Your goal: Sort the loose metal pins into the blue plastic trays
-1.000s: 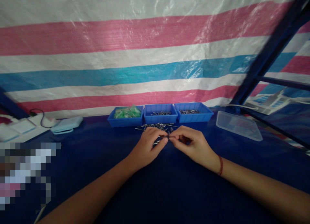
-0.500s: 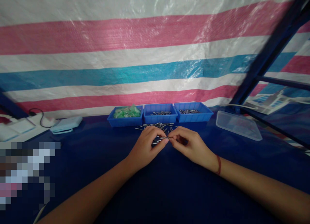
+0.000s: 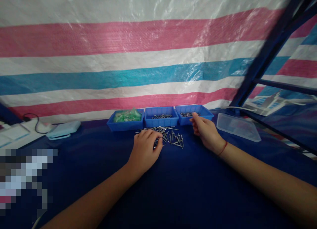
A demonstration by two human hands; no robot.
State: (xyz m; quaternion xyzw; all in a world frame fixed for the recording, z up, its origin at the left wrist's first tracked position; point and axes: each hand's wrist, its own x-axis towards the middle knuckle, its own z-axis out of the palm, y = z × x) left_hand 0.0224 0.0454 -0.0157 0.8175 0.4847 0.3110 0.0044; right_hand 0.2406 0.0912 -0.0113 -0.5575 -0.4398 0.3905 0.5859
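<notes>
My left hand [image 3: 146, 146] rests over the near left side of a pile of thin metal pins that look like blind rivets [image 3: 162, 131]. Its fingers are curled, thumb close to the index finger; whatever lies between them is too small to make out. My right hand [image 3: 206, 131], with a red cord at the wrist, is raised at the front of the right blue bin [image 3: 209, 116]. Its fingers are closed with the thumb pointing up, and their contents cannot be seen. Similar metal pieces [image 3: 187, 114] lie inside that bin. A few loose rivets [image 3: 177, 141] lie between the hands.
The middle blue bin [image 3: 160, 122] holds metal pins; the left blue bin [image 3: 125, 126] holds a green plastic bag [image 3: 127, 115]. A clear plastic lid [image 3: 237, 127] lies to the right. At left are a light-blue case [image 3: 63, 129] and white power strips [image 3: 15, 134].
My hands were together over the pile with a rivet between their fingertips. My right hand has moved right and away to the right bin; my left hand stays at the pile.
</notes>
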